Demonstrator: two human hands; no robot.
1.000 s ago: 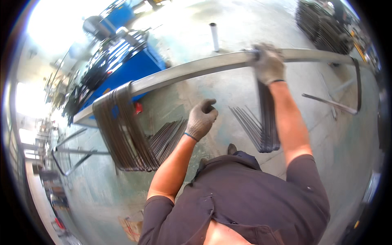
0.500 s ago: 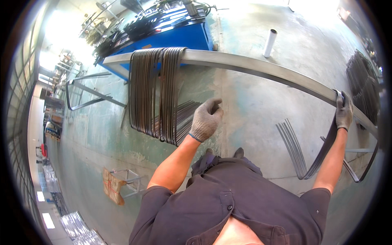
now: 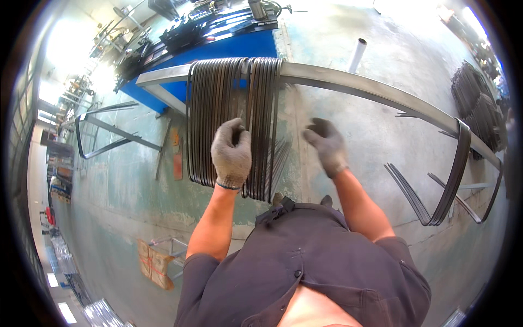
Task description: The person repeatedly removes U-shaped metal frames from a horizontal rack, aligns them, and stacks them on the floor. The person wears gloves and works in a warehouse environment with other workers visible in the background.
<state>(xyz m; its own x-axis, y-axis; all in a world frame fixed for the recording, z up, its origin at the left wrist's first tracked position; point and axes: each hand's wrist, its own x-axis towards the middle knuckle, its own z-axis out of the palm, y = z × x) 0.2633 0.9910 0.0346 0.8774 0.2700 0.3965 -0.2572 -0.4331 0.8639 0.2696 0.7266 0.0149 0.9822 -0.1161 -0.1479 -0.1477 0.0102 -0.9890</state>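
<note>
Dark bent metal rods hang as a dense bundle over a grey steel beam, with a second bundle of rods just to its right. My left hand, in a grey knitted glove, is in front of these bundles. Its fingers are half curled with a gap to the thumb, and nothing shows in them; whether it touches the rods I cannot tell. My gloved right hand is in mid-air to the right of the bundles, slightly blurred, fingers and thumb apart. Farther right a smaller group of bent rods hangs on the beam.
Behind the beam's left end stands a blue workbench loaded with metal parts. A white tube stands beyond the beam. Dark stacked metal pieces are at far right. A small stand with a brown cardboard piece sits lower left.
My right hand has left the rods at the beam's right end and come in toward the middle. My left hand has shifted left, in front of the hanging bundles. The view has shifted slightly.
</note>
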